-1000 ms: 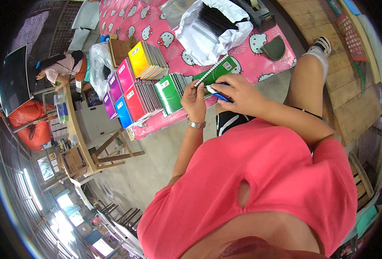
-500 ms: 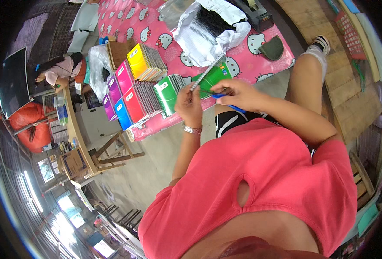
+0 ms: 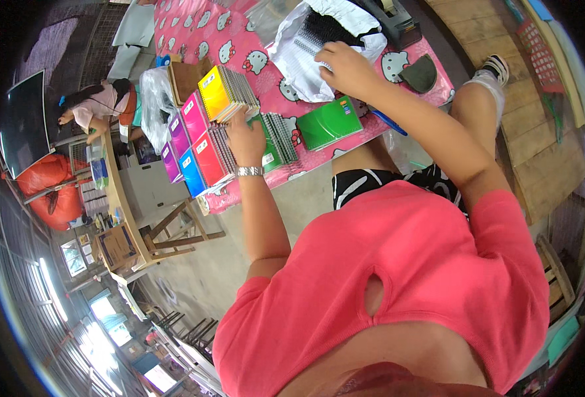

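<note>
My left hand [image 3: 247, 140] reaches over the spiral notebooks, against the lower corner of the yellow notebook stack [image 3: 217, 92] and partly over the green notebook stack [image 3: 278, 141]. Its fingertips are hard to make out, so I cannot tell if they grip anything. Over the white bag [image 3: 296, 56] of dark spiral coils [image 3: 332, 32], my right hand [image 3: 351, 69] hovers with bent fingers apart, holding nothing visible. A single green notebook [image 3: 330, 124] lies flat between the hands. Blue-handled scissors [image 3: 390, 123] rest at the table's near edge.
Red [image 3: 210, 159], blue [image 3: 190, 173], pink and purple notebook stacks stand at the left on the pink patterned tablecloth [image 3: 229, 30]. A dark half-round piece [image 3: 419, 74] and a tape dispenser [image 3: 398, 26] sit at the right. A person [image 3: 100, 109] bends over a wooden table further left.
My left hand has moved left to the notebook stacks. My right hand has let go of the scissors and moved up to the bag. The grey coil no longer shows between my hands.
</note>
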Tool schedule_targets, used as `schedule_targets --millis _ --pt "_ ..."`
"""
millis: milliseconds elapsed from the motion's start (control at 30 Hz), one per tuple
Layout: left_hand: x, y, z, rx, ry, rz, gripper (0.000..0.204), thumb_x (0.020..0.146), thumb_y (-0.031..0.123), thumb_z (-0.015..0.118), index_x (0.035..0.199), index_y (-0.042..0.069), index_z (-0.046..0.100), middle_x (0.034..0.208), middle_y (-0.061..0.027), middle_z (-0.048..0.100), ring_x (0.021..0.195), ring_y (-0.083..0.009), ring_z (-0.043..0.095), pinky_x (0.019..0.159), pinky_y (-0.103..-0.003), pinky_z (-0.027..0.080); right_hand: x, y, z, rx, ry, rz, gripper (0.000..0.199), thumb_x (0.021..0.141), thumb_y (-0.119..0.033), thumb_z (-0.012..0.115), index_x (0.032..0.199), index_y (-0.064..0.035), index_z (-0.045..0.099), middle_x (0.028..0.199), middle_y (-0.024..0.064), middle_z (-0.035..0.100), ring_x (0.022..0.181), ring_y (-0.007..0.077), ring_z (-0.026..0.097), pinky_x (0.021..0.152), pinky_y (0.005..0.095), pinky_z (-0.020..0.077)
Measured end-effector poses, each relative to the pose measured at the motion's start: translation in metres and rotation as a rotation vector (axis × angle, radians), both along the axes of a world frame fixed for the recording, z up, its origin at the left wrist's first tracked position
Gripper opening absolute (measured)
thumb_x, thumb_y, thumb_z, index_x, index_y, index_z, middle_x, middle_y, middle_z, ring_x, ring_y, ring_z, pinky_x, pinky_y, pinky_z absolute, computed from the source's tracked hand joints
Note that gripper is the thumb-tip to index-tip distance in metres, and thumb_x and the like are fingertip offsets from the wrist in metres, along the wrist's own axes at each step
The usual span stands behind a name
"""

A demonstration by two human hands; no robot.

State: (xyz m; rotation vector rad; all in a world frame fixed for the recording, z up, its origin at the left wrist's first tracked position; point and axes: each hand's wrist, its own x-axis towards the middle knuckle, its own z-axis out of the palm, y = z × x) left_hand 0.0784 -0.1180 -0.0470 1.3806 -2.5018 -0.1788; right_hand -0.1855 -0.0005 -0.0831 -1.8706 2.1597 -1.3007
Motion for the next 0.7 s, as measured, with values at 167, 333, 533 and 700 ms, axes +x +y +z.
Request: schedule_targets --millis 167,333,533,700 --pt "0.033 0.010 -0.022 0.076 -0.172 0.058 0.046 0.089 0.019 0.056 0.135 0.017 0.054 0.147 -0.0210 0.041 0.132 -0.0424 0.041 0.104 -0.048 0.039 -0.012 -0.055 -0.028 0.256 0.061 -0.057 0.019 0.084 -0.012 0.053 0.094 -0.0028 0.067 0.099 0.0192 0.066 0.093 0.0369 0.066 0.080 0.0463 0.0544" --pt "0.048 0.021 -0.023 0.273 0.046 0.063 0.049 0.097 0.021 0.054 0.144 0.021 0.045 0.145 -0.0355 0.034 0.138 -0.0466 0.031 0.110 -0.048 0.033 -0.008 -0.071 -0.046 0.345 0.141 -0.127 0.022 0.087 -0.012 0.049 0.095 -0.0031 0.068 0.096 0.0214 0.069 0.091 0.0380 0.069 0.075 0.0486 0.0568" --pt "0.045 0.016 -0.026 0.355 0.147 -0.003 0.048 0.096 0.018 0.054 0.143 0.016 0.045 0.143 -0.0353 0.038 0.137 -0.0462 0.034 0.110 -0.049 0.033 -0.039 -0.068 -0.030 -0.020 -0.209 -0.256 0.026 0.086 -0.017 0.054 0.102 -0.0018 0.068 0.094 0.0181 0.071 0.081 0.0274 0.070 0.070 0.0400 0.0551" --pt "-0.008 0.054 -0.010 -0.140 0.238 -0.249 0.035 0.088 0.016 0.065 0.121 0.004 0.060 0.126 -0.0247 0.055 0.116 -0.0418 0.052 0.098 -0.049 0.042 -0.049 -0.015 0.024 -0.023 -0.823 -0.047 0.038 0.086 -0.018 0.051 0.118 -0.0067 0.066 0.083 0.0079 0.069 0.068 0.0138 0.063 0.066 0.0299 0.0506"
